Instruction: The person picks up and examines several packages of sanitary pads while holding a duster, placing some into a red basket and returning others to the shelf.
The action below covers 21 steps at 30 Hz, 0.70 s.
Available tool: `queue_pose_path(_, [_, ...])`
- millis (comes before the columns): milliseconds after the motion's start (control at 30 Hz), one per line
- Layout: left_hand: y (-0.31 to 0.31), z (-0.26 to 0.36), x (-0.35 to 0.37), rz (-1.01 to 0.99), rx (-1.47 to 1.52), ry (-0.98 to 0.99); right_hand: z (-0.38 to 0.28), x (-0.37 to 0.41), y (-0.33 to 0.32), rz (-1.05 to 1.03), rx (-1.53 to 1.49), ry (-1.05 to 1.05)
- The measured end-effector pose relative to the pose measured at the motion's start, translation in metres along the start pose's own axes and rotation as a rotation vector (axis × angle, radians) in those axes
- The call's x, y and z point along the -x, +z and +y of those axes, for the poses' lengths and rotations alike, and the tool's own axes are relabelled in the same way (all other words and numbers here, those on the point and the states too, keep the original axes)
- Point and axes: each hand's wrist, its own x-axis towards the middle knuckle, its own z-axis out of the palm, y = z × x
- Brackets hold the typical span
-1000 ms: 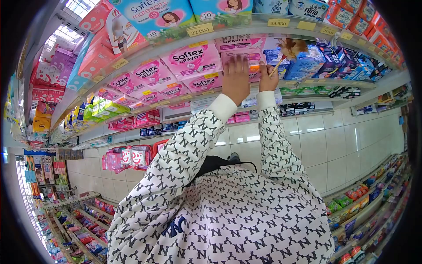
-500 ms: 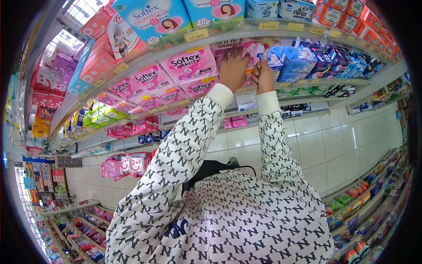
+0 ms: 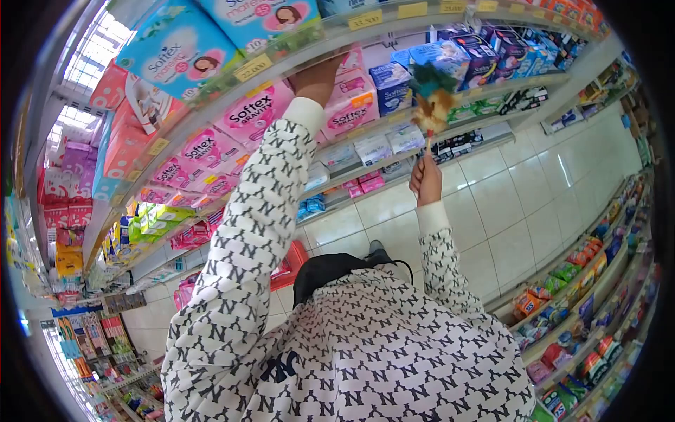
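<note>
My right hand (image 3: 426,181) is closed round the thin handle of a feather duster (image 3: 434,105), whose tan and dark green feathers point up in front of the shelf. My left hand (image 3: 317,79) reaches in under the upper shelf edge, among the pink Softex packs; its fingers are hidden. To its left stands a pink Softex Gravity pack (image 3: 251,111), and another pink pack (image 3: 349,112) is on its right. A blue pack (image 3: 391,88) stands between the pink ones and the duster.
Blue Softex maternity packs (image 3: 173,60) stand on the upper shelf, above a price-tag rail (image 3: 337,30). Lower shelves hold small packs (image 3: 373,148). A red object (image 3: 290,266) is on the tiled floor (image 3: 464,232). Another stocked rack (image 3: 576,281) runs along the right.
My right hand has drawn back and down from the shelf, bringing the feather duster into full view. My left hand has moved left and deeper under the upper shelf. The view has shifted.
</note>
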Motion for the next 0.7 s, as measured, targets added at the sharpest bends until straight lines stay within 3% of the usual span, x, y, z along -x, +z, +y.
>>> queue_pose_path(167, [-0.027,0.005,0.004,-0.026,-0.005,0.105,0.017,0.043,-0.047,0.11,0.04,-0.069])
queue_pose_path(367, [-0.038,0.005,0.003,-0.048,0.097,0.039,0.044,0.062,-0.083,0.286,-0.024,-0.016])
queue_pose_path(400, [-0.045,0.012,0.008,0.031,0.052,0.02,0.047,0.063,-0.086,0.305,-0.068,-0.003])
queue_pose_path(467, [-0.049,0.025,0.024,0.011,0.347,0.011,0.055,0.065,-0.094,0.301,-0.185,0.031])
queue_pose_path(567, [-0.068,0.051,0.06,0.066,0.621,0.177,0.078,0.059,-0.116,0.25,-0.234,0.066])
queue_pose_path(667, [-0.066,0.06,0.158,-0.015,0.924,0.359,0.105,0.044,-0.137,0.418,0.03,0.215])
queue_pose_path(700, [-0.053,0.063,0.202,-0.16,1.063,0.264,0.115,0.042,-0.145,0.438,0.17,0.165])
